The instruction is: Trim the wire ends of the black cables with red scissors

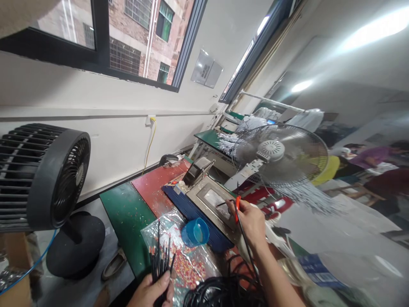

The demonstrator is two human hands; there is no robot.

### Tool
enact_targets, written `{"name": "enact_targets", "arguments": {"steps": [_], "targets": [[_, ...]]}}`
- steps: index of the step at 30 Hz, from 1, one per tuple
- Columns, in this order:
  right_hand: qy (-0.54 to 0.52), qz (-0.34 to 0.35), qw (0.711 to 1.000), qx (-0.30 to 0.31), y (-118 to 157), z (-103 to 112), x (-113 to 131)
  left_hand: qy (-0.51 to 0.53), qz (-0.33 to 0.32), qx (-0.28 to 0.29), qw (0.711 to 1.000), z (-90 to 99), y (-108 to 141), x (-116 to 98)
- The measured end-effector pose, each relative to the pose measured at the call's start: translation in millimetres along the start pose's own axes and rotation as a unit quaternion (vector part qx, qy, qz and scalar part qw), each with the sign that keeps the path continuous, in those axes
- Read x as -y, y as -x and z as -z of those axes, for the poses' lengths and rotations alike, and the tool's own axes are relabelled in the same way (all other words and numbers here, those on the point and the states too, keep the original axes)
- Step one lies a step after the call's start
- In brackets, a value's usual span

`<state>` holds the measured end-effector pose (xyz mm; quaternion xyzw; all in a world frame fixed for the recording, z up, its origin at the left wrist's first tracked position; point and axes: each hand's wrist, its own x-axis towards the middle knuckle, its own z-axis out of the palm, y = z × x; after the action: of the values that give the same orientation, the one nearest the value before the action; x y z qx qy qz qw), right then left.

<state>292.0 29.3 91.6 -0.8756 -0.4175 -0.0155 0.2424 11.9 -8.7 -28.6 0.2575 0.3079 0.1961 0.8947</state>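
My left hand [156,290], at the bottom, is closed around a bundle of black wires [159,258] whose upper tips show bare copper. My right hand [251,221] is closed on a slim tool with an orange-red handle [237,205] and a dark tip; its exact kind is unclear. A black cord [246,243] runs down past this hand, and a short dark strand juts left from its fingers. Under the fingers is a blue-based machine [188,209] with a metal top and a silvery recess [215,199], resembling a solder pot.
A blue cup [195,233] and a clear plastic bag [150,232] with red and yellow bits lie before the machine. Coiled black cable [220,292] fills the bottom. A black fan [57,179] stands left, a large fan [277,153] right. Blurred people [373,157] sit far right.
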Motion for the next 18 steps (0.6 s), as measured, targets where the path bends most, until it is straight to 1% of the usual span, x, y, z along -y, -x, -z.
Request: {"name": "enact_targets", "arguments": {"steps": [7, 12, 18], "targets": [[-0.008, 0.005, 1.000, 0.002, 0.3, -0.2, -1.8, 0.004, -0.002, -0.004, 1.000, -1.6, 1.9, -4.2], [-0.010, 0.019, 1.000, 0.006, 0.5, 2.7, -0.6, 0.027, -0.008, -0.019, 0.999, -1.7, 4.2, -4.2], [0.010, 0.026, 0.999, 0.017, 0.0, 2.8, 1.1, -0.003, -0.002, -0.012, 1.000, -0.8, 3.8, -2.7]]}}
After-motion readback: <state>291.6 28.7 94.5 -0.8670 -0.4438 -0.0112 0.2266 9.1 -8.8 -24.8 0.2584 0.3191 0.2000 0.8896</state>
